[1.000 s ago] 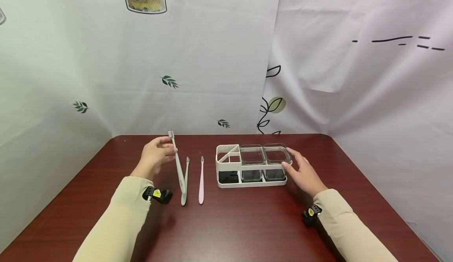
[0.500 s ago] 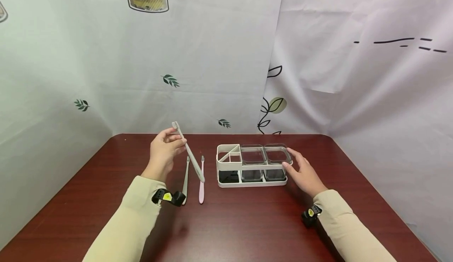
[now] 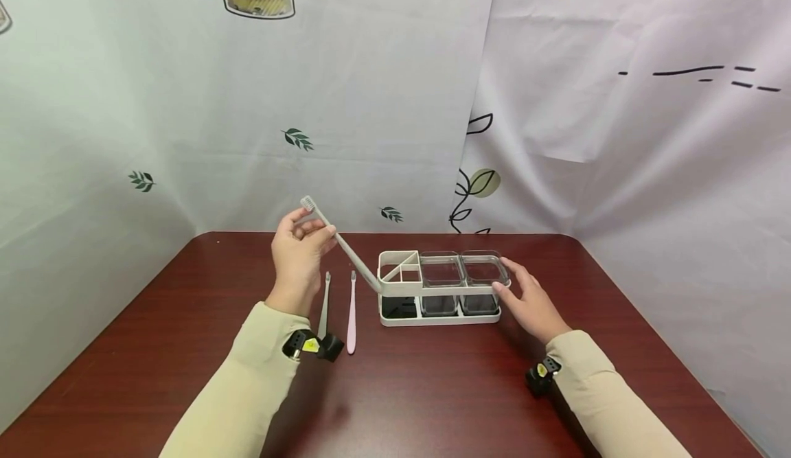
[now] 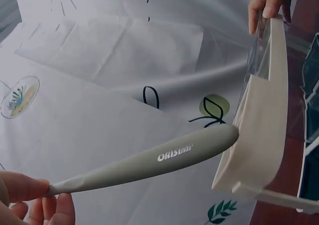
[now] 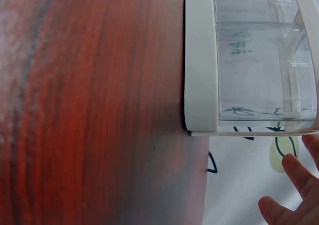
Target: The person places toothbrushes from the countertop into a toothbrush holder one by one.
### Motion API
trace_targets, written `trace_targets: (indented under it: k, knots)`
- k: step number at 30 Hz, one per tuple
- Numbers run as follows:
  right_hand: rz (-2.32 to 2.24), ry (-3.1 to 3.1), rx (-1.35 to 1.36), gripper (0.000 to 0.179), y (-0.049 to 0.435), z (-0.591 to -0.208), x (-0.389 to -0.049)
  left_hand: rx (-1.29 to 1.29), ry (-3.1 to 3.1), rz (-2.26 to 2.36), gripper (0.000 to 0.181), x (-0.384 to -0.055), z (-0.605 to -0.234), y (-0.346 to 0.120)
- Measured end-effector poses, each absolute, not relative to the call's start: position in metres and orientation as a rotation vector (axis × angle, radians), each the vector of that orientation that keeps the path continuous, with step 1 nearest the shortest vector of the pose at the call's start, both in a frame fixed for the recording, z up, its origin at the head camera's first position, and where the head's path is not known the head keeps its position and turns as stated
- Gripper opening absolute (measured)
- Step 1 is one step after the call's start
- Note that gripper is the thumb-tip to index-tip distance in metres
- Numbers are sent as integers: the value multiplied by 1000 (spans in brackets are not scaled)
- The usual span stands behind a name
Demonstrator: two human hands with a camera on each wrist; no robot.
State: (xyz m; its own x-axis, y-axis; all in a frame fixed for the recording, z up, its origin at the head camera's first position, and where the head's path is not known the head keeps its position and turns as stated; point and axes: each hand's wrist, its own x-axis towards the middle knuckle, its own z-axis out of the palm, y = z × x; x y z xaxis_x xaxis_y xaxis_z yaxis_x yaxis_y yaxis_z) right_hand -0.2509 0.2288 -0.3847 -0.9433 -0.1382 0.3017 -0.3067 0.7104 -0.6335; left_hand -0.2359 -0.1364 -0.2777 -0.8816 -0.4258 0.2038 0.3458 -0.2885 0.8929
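Note:
In the head view my left hand [image 3: 303,245] pinches a grey-green toothbrush [image 3: 349,252] near its head between thumb and fingers. The brush slants, bristles up at the left and handle end down to the right, overlapping the holder's upper left corner. White lettering shows on the handle [image 4: 164,158] in the left wrist view. The white toothbrush holder [image 3: 400,290] has a divided upper tray at left and two clear cups [image 3: 485,270] at right. My right hand [image 3: 531,303] holds the holder's right end, thumb in front and fingers behind.
Left of the holder, a pink toothbrush [image 3: 351,321] and another grey-green toothbrush [image 3: 325,303] lie on the dark red table [image 3: 432,389]; my left wrist camera partly covers the second. A pale printed curtain [image 3: 371,101] hangs behind the table.
My left hand has moved right and slightly up with the toothbrush. Its handle end has swung from over the lying brushes to the holder's left edge. The right hand and holder stay put.

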Motion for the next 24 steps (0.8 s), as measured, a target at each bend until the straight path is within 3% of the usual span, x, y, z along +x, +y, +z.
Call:
trace_targets:
  k: [24]
  knots:
    - [1098,-2664,365,64,229,-387,-252,-93,-1426,-1956,41,-241,-283,-72]
